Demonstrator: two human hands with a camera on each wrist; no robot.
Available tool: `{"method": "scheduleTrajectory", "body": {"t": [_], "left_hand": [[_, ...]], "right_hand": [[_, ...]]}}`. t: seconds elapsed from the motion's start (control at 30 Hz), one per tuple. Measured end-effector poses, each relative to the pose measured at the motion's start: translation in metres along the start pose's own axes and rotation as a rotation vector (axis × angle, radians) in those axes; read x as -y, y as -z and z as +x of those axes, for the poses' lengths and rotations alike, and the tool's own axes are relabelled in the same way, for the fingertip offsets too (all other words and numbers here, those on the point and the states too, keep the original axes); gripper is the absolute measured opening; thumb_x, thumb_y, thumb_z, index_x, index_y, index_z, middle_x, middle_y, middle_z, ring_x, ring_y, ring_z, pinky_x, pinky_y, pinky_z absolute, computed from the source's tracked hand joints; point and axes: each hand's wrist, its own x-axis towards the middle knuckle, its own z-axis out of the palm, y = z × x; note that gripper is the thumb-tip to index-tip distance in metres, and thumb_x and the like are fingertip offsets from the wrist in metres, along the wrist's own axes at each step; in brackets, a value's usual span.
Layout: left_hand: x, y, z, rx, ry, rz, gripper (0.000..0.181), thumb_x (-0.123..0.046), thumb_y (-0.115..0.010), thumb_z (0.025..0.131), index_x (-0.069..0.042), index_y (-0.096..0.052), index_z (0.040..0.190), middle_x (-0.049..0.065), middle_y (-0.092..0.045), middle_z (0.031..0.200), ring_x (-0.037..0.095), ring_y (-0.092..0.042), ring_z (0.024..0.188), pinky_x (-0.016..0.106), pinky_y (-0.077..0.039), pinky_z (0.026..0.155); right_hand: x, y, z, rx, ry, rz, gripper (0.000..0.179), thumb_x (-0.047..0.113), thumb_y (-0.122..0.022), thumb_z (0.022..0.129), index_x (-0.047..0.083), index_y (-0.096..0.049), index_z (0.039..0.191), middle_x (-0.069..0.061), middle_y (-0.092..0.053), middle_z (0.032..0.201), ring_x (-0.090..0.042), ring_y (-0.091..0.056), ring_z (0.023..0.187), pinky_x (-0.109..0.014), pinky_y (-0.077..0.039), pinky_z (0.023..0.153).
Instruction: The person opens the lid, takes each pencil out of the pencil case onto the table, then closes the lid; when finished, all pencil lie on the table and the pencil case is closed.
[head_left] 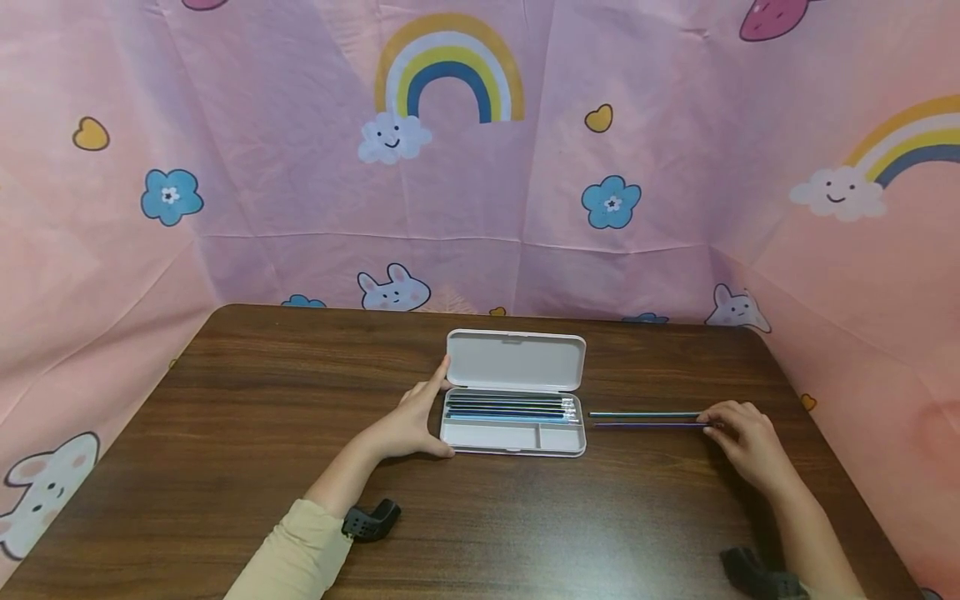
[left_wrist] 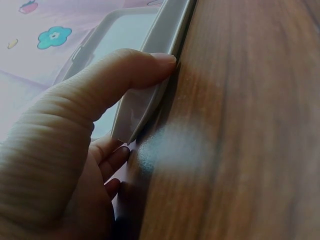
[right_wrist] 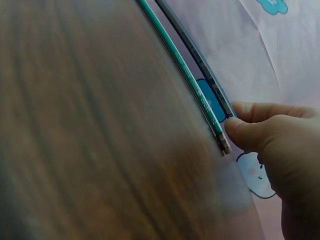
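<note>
Pencil case: an open, pale grey, rectangular case with rounded corners (head_left: pixel 487 439), around the middle of the table, its lid (head_left: pixel 517 358) hinged back on the far side
Pencils in case: a row of slim, dark and blue pencils with pale tips (head_left: pixel 506 408), lying lengthwise in the far part, tips to the right; they lie too close together to count
Divider: a short, pale wall (head_left: pixel 537 436) splitting the near part into a long left compartment and a small right one
Left hand: the person's left hand (head_left: pixel 401 429) is at the case's left end, fingers spread and fairly straight, thumb against the near wall by the corner, index finger reaching the lid's left edge
Loose pencils: a shiny, light blue-teal pencil (head_left: pixel 645 414) and, just nearer the person, a slim, purple-blue pencil (head_left: pixel 648 425), roughly parallel, right of the case and apart from it; their colours shift between views
Right hand: the person's right hand (head_left: pixel 746 442) pinches the right end of the farther pencil between thumb and index finger; the nearer one's metal-banded end is beside the thumb, and whether they touch is unclear
Table: dark brown, wood-grained top (head_left: pixel 600 525)
Backdrop: pink-lilac cloth (head_left: pixel 292 142) printed with rainbows, flowers and rabbits
Wrists: black bands, left (head_left: pixel 371 521) and right (head_left: pixel 757 575); a beige sleeve (head_left: pixel 300 542) covers the left forearm
</note>
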Motion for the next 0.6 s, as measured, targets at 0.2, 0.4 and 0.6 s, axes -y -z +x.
{"method": "scheduleTrajectory", "body": {"t": [0.2,0.4,0.6], "left_hand": [[0.001,0.000,0.000,-0.003,-0.007,0.006,0.140,-0.024,-0.092,0.060,-0.035,0.013,0.152,-0.001,-0.038,0.142,0.026,-0.024,0.134,0.058,-0.020,0.104],[0.000,0.000,0.000,-0.008,-0.019,0.001,0.140,-0.025,-0.092,0.059,-0.032,0.012,0.153,0.001,-0.039,0.141,0.027,-0.025,0.133,0.058,-0.018,0.104],[-0.001,0.001,0.000,0.000,-0.010,-0.008,0.139,-0.026,-0.092,0.060,-0.032,0.011,0.153,0.002,-0.038,0.142,0.029,-0.024,0.134,0.058,-0.018,0.104]], "right_hand": [[-0.008,-0.003,-0.003,-0.001,-0.022,-0.003,0.030,-0.015,-0.077,0.065,0.008,-0.070,0.084,-0.002,-0.064,0.086,-0.011,-0.046,0.078,-0.035,-0.030,0.070],[-0.012,-0.006,-0.002,0.000,-0.030,0.012,0.029,-0.015,-0.077,0.065,0.007,-0.071,0.084,-0.002,-0.065,0.084,-0.010,-0.048,0.077,-0.028,-0.034,0.070],[-0.012,-0.006,0.000,0.026,-0.090,0.017,0.026,-0.012,-0.077,0.069,0.009,-0.072,0.084,0.000,-0.065,0.085,-0.010,-0.048,0.079,-0.029,-0.034,0.071]]}}
